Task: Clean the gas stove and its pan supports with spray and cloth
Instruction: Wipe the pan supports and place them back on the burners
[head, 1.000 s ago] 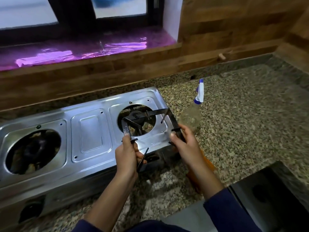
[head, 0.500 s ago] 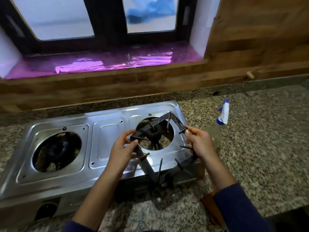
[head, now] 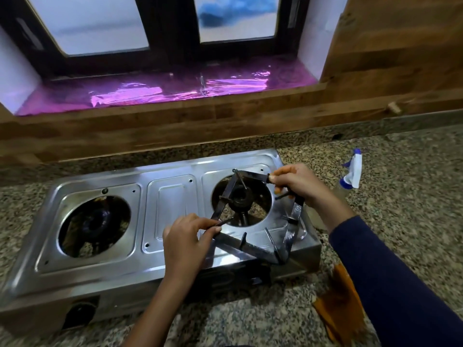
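Since half a sec ago the pan support (head: pixel 253 219) went from tilted up at the stove's front edge to low over the right burner (head: pixel 241 199), w/ its front corner at the stove's front edge. It is a square frame of dark flat metal strips w/ thin prongs pointing inward. Left hand (head: pixel 186 240) pinches the near-left side, right hand (head: pixel 297 184) is closed on the far-right corner. The gas stove (head: pixel 170 209) is shiny pressed steel w/ two round openings. Right of it stands a clear spray bottle (head: pixel 350 176), and an orange cloth (head: pixel 340 306) lies on the speckled granite counter (head: pixel 400 196). Behind are wood panels and a window sill w/ purple foil (head: pixel 162 91).
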Demonstrator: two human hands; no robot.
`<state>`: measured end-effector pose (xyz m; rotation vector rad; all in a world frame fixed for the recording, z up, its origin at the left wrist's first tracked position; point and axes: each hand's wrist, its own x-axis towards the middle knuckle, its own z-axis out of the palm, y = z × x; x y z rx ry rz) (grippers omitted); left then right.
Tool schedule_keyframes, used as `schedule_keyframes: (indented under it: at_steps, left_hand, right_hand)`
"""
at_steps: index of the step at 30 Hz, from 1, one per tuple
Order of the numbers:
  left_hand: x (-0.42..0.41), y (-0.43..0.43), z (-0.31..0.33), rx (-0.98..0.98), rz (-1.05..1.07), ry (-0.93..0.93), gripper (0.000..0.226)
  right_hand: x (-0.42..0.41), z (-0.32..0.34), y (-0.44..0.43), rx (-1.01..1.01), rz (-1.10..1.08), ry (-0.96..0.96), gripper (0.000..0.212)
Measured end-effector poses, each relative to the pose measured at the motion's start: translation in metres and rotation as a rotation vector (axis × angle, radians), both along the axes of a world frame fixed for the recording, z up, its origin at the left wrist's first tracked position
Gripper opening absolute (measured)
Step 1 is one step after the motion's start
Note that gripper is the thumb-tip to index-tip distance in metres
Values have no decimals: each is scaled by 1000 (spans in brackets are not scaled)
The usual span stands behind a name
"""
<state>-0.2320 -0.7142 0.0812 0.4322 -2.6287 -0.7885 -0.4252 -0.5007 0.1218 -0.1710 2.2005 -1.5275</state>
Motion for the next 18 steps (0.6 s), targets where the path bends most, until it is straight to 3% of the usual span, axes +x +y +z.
schedule_keyframes:
  at_steps: [4, 7, 12, 18]
  left_hand:
    - [-3, 6, -5, 24, 77, -46, 4]
    - [-3, 11, -7, 99, 113, -42, 5]
    - [-4, 16, -8, 107, 170, -30, 8]
    - [-7, 20, -9, 111, 219, -26, 9]
  right_hand:
    - [-19, -8, -18, -38, -234, 121, 13]
    - [-26, -16, -25, -87, -260, 138, 12]
    - [-29, -27, -32, -143, -126, 171, 10]
    - [-47, -32, -37, 46, 4, 266, 37]
